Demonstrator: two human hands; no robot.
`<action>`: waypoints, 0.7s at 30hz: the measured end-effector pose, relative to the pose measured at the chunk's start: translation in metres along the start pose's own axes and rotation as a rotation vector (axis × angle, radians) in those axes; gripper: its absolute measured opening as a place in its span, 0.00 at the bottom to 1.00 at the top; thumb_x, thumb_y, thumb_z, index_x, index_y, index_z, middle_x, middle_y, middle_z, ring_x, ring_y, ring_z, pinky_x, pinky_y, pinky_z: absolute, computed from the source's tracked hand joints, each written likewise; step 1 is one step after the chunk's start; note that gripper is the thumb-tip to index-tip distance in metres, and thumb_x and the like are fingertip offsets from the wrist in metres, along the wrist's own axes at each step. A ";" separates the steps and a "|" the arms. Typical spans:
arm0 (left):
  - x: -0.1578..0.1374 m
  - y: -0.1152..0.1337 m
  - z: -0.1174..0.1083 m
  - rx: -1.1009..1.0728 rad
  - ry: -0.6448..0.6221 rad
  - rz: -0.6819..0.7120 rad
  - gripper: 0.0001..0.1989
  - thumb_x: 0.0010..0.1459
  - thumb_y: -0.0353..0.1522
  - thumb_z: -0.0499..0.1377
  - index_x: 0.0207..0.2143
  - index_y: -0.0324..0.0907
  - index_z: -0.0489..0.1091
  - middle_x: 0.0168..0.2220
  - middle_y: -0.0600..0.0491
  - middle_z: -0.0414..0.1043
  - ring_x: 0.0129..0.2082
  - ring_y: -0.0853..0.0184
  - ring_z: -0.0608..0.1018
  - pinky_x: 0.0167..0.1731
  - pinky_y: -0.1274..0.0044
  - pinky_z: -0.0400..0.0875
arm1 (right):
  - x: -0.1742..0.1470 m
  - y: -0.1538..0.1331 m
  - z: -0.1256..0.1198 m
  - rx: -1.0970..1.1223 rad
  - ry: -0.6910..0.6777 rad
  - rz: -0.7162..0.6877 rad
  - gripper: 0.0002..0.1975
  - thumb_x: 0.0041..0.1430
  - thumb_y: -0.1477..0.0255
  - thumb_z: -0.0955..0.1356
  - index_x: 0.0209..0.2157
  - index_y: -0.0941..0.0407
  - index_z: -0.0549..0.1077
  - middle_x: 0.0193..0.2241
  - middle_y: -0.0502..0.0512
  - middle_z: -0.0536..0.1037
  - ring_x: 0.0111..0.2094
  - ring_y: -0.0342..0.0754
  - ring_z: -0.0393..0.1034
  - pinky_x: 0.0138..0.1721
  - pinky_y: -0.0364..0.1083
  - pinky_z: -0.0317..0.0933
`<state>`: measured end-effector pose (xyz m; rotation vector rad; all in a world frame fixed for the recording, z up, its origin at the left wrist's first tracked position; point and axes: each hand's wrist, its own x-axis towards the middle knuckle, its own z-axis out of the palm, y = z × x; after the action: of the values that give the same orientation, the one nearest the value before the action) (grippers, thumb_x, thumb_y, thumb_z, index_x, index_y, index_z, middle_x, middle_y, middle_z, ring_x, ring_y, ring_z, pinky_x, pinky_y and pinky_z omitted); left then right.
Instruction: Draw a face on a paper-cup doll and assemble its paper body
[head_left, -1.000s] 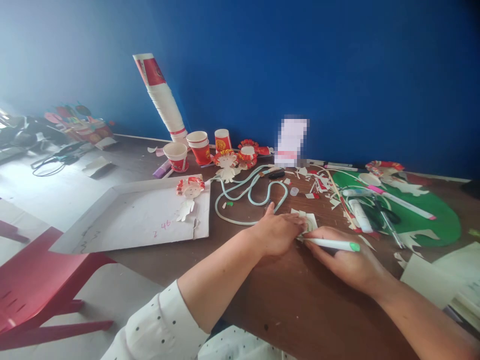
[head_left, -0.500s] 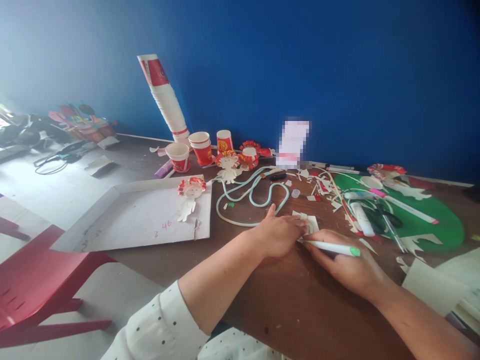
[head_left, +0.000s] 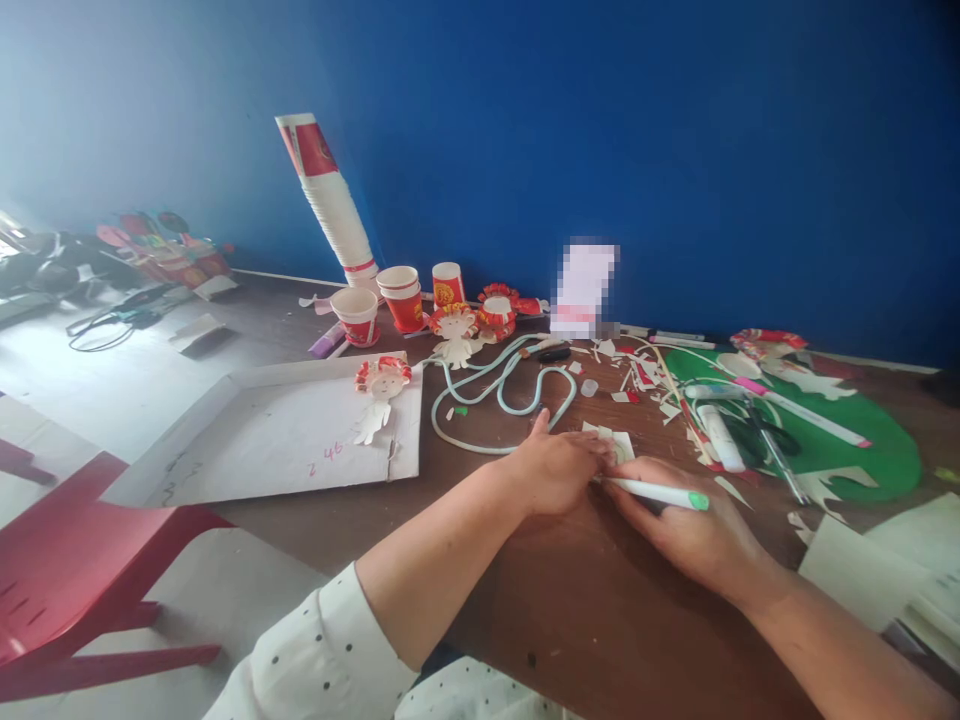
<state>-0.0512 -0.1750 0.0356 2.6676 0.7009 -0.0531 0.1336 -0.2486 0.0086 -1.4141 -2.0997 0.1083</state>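
My right hand (head_left: 686, 525) grips a white marker with a green end (head_left: 660, 492), its tip low at the paper beside my left fingers. A small piece of cream paper (head_left: 619, 447) lies on the brown table, partly covered by both hands. My left hand (head_left: 559, 468) rests on that paper with the fingers stretched out and the thumb pointing up and away; the fingertips meet the edge of my right hand. Just beyond my left thumb runs a pale blue cord (head_left: 480, 447) in loops. What the marker's tip touches is hidden by my hands.
Left stands a white box lid (head_left: 247, 430) bearing a paper-cup figure (head_left: 384, 380). Red paper cups (head_left: 403, 300) and a tall leaning cup stack (head_left: 337, 215) line the blue wall. Paper scraps (head_left: 649, 375), markers and a green round sheet (head_left: 892, 450) lie right. A red chair (head_left: 67, 560) is left.
The marker in my right hand has shifted slightly to the left. My left hand stays on the paper, and the view has moved only a little.
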 end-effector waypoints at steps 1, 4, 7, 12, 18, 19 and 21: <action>0.000 0.000 0.001 0.006 0.008 0.002 0.28 0.59 0.25 0.47 0.62 0.43 0.58 0.67 0.50 0.52 0.66 0.63 0.57 0.63 0.50 0.38 | 0.000 0.000 -0.001 0.022 -0.007 -0.011 0.08 0.62 0.69 0.65 0.39 0.52 0.75 0.36 0.51 0.82 0.36 0.46 0.78 0.37 0.42 0.69; 0.001 -0.002 0.002 0.021 0.018 0.008 0.28 0.59 0.25 0.46 0.62 0.43 0.58 0.67 0.51 0.53 0.66 0.64 0.57 0.64 0.52 0.39 | -0.001 0.004 -0.010 0.107 -0.024 -0.001 0.07 0.62 0.68 0.65 0.38 0.51 0.76 0.37 0.51 0.81 0.38 0.47 0.77 0.39 0.43 0.70; 0.001 -0.002 0.003 0.038 0.000 0.010 0.28 0.58 0.24 0.47 0.62 0.43 0.58 0.67 0.52 0.51 0.67 0.65 0.55 0.64 0.53 0.39 | -0.003 0.010 -0.018 0.176 0.029 0.150 0.08 0.61 0.65 0.66 0.39 0.51 0.75 0.32 0.52 0.81 0.30 0.47 0.77 0.34 0.45 0.70; 0.000 -0.001 0.001 0.040 0.006 -0.001 0.29 0.58 0.24 0.46 0.62 0.45 0.58 0.67 0.53 0.52 0.66 0.65 0.56 0.64 0.54 0.41 | -0.004 0.020 -0.013 0.212 0.116 0.347 0.15 0.63 0.63 0.64 0.49 0.50 0.72 0.32 0.50 0.82 0.20 0.42 0.72 0.27 0.43 0.69; 0.002 -0.003 0.004 0.057 0.017 0.016 0.29 0.58 0.25 0.47 0.62 0.42 0.58 0.67 0.51 0.53 0.66 0.66 0.56 0.64 0.56 0.42 | 0.000 0.019 -0.004 0.283 -0.044 0.403 0.20 0.66 0.63 0.61 0.58 0.47 0.66 0.33 0.49 0.83 0.17 0.41 0.71 0.27 0.43 0.69; 0.002 -0.003 0.004 0.058 0.019 0.017 0.29 0.58 0.25 0.46 0.62 0.42 0.58 0.67 0.51 0.54 0.66 0.66 0.57 0.64 0.56 0.42 | -0.001 0.019 -0.003 0.287 -0.057 0.403 0.20 0.66 0.63 0.60 0.59 0.47 0.66 0.35 0.49 0.83 0.17 0.41 0.70 0.27 0.43 0.69; 0.002 -0.003 0.004 0.058 0.022 0.019 0.29 0.58 0.25 0.46 0.62 0.42 0.58 0.67 0.51 0.54 0.66 0.66 0.57 0.64 0.56 0.42 | -0.002 0.021 -0.001 0.265 -0.069 0.393 0.21 0.67 0.64 0.60 0.60 0.46 0.64 0.39 0.49 0.82 0.21 0.42 0.74 0.29 0.43 0.70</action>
<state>-0.0504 -0.1732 0.0306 2.7336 0.6906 -0.0397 0.1517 -0.2415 0.0007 -1.6524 -1.7546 0.5763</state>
